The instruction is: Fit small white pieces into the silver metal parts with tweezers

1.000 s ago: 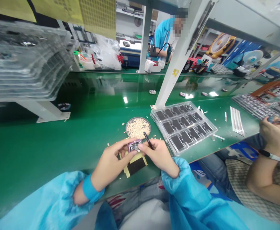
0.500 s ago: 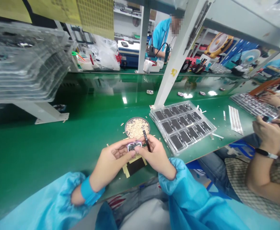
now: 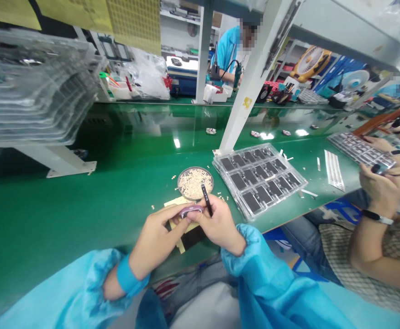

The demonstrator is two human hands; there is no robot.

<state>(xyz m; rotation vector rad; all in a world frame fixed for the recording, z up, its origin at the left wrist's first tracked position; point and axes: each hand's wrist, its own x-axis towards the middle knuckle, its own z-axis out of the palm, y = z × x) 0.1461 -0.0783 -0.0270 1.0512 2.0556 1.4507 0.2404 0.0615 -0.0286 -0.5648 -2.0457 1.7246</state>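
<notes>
A small electronic device with a purple casing is pinched between my hands, its rounded edge turned up towards me. My left hand grips its left side with thumb and fingers. At the other side my right hand steadies the casing with the thumb. Black tweezers with white lettering are tucked in that same hand, pointing upward; their tips are hidden. Below the device lies a dark pad edged with yellow tape. Just beyond, a round dish holds many tiny cream and dark pieces.
Stacked clear trays of dark rectangular screens stand to the right, beside a white post. More trays rise at the left on a support. A co-worker's hand works at the far right. Loose white strips lie about.
The device has tilted: its open inside with the circuit board faced me before, and now the purple outer edge shows. My right hand has shifted slightly left, still with the tweezers.
</notes>
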